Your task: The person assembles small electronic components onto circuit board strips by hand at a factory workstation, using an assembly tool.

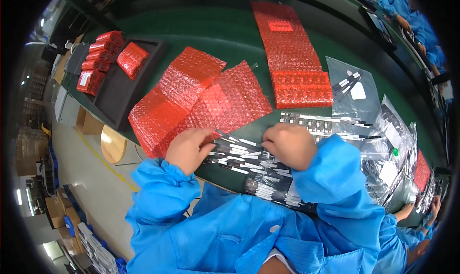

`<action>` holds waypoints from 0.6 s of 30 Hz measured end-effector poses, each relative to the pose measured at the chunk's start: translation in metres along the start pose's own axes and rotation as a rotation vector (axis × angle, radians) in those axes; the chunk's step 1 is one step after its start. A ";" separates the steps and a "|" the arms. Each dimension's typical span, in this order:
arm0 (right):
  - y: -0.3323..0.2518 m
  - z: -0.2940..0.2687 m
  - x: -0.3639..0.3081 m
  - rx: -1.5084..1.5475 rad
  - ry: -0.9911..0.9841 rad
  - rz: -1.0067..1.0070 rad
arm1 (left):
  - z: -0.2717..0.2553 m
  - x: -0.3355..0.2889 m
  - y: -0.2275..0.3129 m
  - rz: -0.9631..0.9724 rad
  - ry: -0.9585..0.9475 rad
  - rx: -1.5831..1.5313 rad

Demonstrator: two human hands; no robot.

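Note:
Several thin black strips with white labels (235, 155) lie fanned out between my hands at the near edge of the green table. My left hand (188, 149) is closed, thumb and fingers pinching at the left ends of these strips. At their right ends my right hand (291, 145) is curled closed; its palm hides whatever the fingers hold. Just below my right hand lies a denser stack of labelled strips (269, 190), partly under my sleeve. Beyond my left hand, loose sheets of red bubble wrap (191, 89) spread over the table.
A folded red bubble-wrap pouch (302, 89) lies beyond my right hand, near a row of small parts (314, 124). Clear plastic bags (390, 152) pile up at right. A dark tray (127, 77) with red wrapped bundles (98, 58) stands far left. Other people (417, 20) work at right.

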State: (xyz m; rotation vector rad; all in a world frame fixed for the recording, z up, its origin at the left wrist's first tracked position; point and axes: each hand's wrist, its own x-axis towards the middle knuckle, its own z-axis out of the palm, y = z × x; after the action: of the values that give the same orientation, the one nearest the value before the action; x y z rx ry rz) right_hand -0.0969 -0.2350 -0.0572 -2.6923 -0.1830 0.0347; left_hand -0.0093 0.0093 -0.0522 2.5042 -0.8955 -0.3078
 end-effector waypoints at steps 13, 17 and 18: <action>-0.017 0.025 0.015 0.018 -0.121 0.027 | 0.016 -0.024 0.003 0.185 0.052 0.135; -0.009 0.018 0.018 0.235 -0.160 0.002 | 0.019 -0.024 0.004 0.199 0.069 0.155; -0.007 0.013 0.020 0.365 -0.243 0.041 | 0.019 -0.024 0.005 0.206 0.071 0.165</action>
State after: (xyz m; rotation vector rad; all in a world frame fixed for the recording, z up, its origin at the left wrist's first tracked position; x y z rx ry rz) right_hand -0.0786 -0.2200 -0.0660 -2.3212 -0.1755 0.3725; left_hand -0.0369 0.0150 -0.0647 2.5242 -1.1806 -0.0792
